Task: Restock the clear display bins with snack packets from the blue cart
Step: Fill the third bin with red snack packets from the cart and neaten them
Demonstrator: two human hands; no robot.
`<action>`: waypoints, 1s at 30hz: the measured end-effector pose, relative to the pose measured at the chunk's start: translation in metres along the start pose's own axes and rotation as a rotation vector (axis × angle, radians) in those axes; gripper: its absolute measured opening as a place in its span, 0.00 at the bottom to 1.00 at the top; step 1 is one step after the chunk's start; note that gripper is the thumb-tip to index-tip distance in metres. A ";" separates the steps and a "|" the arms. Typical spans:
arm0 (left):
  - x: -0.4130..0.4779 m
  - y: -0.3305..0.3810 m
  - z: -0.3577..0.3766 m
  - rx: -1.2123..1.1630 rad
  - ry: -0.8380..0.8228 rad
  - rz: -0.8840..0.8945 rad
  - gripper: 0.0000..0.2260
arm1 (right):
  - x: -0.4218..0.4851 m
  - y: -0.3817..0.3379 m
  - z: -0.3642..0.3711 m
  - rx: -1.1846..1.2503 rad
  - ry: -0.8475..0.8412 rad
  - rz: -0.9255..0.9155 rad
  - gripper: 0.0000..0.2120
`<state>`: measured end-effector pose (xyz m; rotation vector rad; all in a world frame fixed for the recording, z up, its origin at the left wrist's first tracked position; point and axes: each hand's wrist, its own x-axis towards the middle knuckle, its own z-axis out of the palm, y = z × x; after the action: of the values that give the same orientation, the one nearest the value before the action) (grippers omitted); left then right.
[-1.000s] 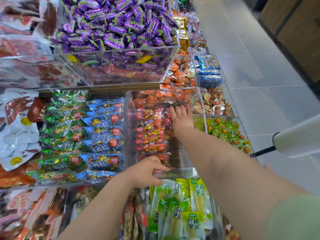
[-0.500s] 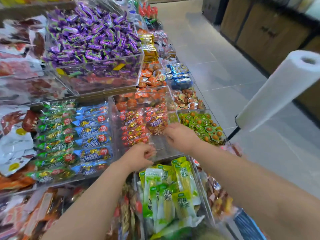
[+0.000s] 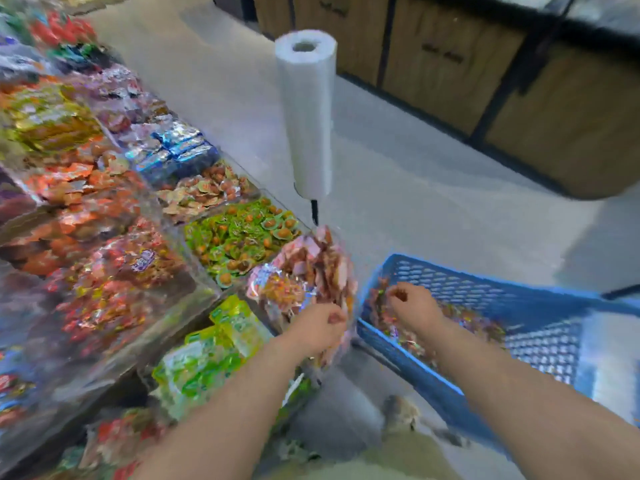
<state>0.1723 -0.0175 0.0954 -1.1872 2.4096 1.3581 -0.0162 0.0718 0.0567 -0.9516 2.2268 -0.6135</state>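
Shop aisle, right hand over blue cart, labels blurred

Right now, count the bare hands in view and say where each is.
2. The left hand sits at the clear container of pinkish packets; the right hand is inside the blue mesh plastic cart.

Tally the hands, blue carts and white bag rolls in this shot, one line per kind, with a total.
Hands: 2, the left hand and the right hand
Blue cart: 1
White bag roll: 1
Total: 4
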 end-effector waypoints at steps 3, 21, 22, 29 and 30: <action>0.026 0.026 0.063 0.047 -0.178 -0.001 0.09 | -0.017 0.067 -0.024 0.045 -0.005 0.154 0.08; 0.152 0.024 0.211 0.776 -0.743 0.098 0.18 | 0.005 0.264 0.022 0.231 -0.218 0.617 0.12; 0.154 0.021 0.212 0.784 -0.721 0.109 0.16 | 0.010 0.268 0.029 0.217 -0.247 0.609 0.14; 0.167 0.005 0.220 0.899 -0.752 0.232 0.15 | 0.037 0.280 0.063 0.112 -0.474 0.582 0.27; 0.168 0.003 0.220 0.892 -0.755 0.231 0.15 | 0.039 0.280 0.066 0.085 -0.501 0.563 0.26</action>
<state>0.0006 0.0575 -0.1088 -0.1265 2.1464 0.4549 -0.1213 0.2075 -0.1773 -0.3443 1.8655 -0.1789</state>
